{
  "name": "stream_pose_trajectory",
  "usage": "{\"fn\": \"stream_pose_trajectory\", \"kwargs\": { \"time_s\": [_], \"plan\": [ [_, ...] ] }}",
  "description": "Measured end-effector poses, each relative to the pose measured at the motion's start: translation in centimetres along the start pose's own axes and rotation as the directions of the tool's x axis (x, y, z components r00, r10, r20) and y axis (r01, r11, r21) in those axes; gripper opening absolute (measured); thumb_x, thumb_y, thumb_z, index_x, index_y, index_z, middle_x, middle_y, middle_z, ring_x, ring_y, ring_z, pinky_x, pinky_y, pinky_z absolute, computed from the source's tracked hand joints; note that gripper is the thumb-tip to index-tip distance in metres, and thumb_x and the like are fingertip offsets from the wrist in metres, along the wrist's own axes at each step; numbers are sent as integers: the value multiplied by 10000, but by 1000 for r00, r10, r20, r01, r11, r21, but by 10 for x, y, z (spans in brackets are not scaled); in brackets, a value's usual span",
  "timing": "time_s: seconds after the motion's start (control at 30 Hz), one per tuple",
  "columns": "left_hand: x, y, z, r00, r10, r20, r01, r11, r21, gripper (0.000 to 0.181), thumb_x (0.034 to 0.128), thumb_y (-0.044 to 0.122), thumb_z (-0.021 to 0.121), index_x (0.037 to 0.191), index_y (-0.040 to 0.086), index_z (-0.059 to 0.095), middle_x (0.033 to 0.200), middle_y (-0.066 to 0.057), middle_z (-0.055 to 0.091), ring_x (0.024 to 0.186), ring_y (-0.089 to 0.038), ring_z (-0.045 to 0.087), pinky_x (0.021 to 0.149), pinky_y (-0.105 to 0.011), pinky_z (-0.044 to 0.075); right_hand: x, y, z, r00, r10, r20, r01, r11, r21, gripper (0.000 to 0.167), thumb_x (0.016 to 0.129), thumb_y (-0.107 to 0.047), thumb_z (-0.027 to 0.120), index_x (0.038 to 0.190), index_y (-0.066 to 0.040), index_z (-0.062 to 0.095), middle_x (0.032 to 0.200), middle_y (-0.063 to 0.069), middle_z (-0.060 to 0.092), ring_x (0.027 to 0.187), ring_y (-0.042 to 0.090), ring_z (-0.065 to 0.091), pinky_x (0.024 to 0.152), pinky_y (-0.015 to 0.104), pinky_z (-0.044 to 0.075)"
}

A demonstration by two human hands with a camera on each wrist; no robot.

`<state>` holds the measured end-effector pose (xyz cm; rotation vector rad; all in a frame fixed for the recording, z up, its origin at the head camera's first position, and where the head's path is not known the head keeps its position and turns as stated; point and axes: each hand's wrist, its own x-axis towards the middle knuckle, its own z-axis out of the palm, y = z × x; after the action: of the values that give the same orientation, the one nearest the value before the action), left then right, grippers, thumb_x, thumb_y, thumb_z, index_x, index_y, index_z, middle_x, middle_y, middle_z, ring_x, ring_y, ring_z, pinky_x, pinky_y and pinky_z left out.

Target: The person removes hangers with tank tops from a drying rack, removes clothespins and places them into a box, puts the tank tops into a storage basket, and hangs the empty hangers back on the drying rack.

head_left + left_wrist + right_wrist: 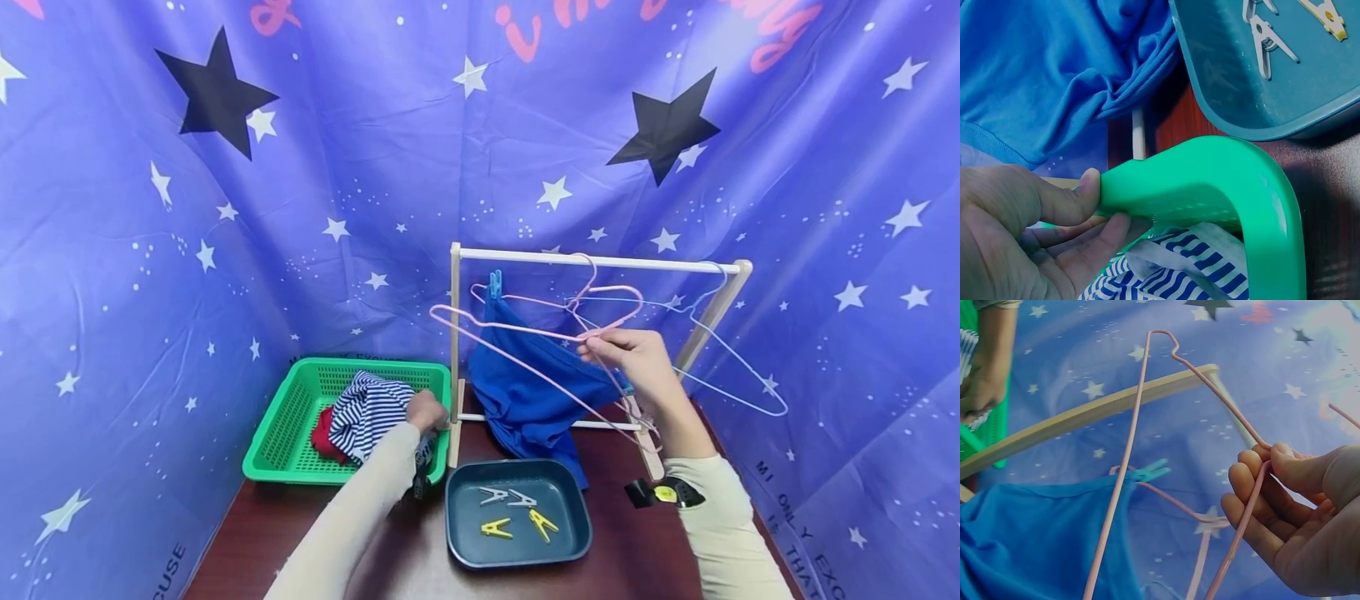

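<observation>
My right hand (633, 358) pinches a pink clothes hanger (510, 331) near its neck, between thumb and fingers. The hanger is bare and held before the drying rack. At the right side of the green basket (277, 425), my left hand (427, 411) has its thumb by the rim and its loosely bent fingers inside, close to a striped cloth (1197, 262). Whether the fingers touch the cloth is unclear. On the rack (525, 256), a blue garment (525, 375) hangs from another pink hanger, clipped with a blue clothespin (496, 284).
A pale blue hanger (738, 354) hangs at the rack's right end. In front of the rack stands a dark tray (517, 560) with several grey and yellow clothespins (497, 528). Red cloth (324, 437) lies beside the striped one. A starry purple curtain (412, 208) surrounds the table.
</observation>
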<state>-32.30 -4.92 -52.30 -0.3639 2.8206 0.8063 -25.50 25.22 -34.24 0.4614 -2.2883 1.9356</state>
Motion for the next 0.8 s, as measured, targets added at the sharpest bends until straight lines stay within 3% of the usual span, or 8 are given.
{"fn": "stream_pose_trajectory", "kwargs": {
  "time_s": [0.13,0.33,0.53,0.8],
  "plan": [
    [3,4,-1,1000,-27,8,27,998,50,301,719,85,911,764,-9,628,744,-112,630,596,-212,645,475,-261,533,-5,-12,-12,999,-23,-26,24,999,39,164,983,-49,657,1032,73,756,833,-43,786,794,74,765,780,220,605],
    [4,5,-1,998,-59,33,58,998,24,282,728,56,896,766,-13,625,733,-112,615,589,-217,651,471,-270,539,-12,-15,-30,998,-51,-38,55,994,94,163,973,3,648,971,-62,797,850,-24,793,789,78,767,771,220,606],
    [4,4,-1,998,-56,28,55,998,33,294,735,74,900,744,-3,616,726,-115,631,570,-210,664,484,-269,545,-19,-18,-50,995,-93,-42,97,989,115,201,972,47,623,968,-53,798,866,-6,797,786,87,771,771,220,606],
    [1,2,-1,999,-31,16,31,999,32,298,729,95,914,755,-13,638,777,-150,681,584,-227,690,512,-281,567,-29,-27,-83,986,-128,-110,141,983,119,275,953,114,603,976,-71,805,859,-4,800,779,79,772,715,186,598]
  ]
}}
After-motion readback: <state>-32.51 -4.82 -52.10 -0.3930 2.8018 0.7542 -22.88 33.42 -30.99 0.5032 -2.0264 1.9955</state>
